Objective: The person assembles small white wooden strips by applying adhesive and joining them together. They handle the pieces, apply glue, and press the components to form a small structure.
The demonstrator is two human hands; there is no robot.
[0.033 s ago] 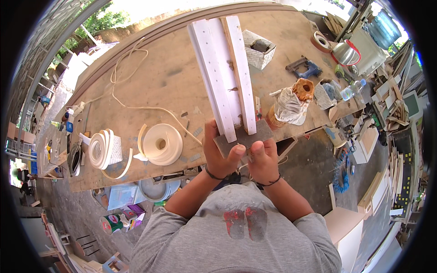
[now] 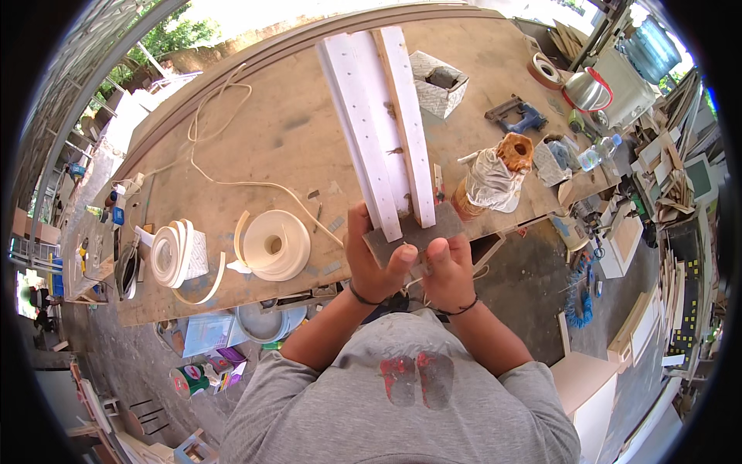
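My left hand and my right hand are closed on the near end of a long white wooden piece. Two raised strips with small dark dots run along its length, and a channel lies between them. At the near end sits a flat dark brown plate, gripped by its left and right sides. Both thumbs lie side by side at its front edge, while the other fingers are mostly hidden beneath. The piece points away from me over the workbench.
On the wooden workbench lie rolls of cream edge banding, a pale cord, a nail gun and a white woven box. A cloth-wrapped container stands right of my hands. A water bottle is farther right.
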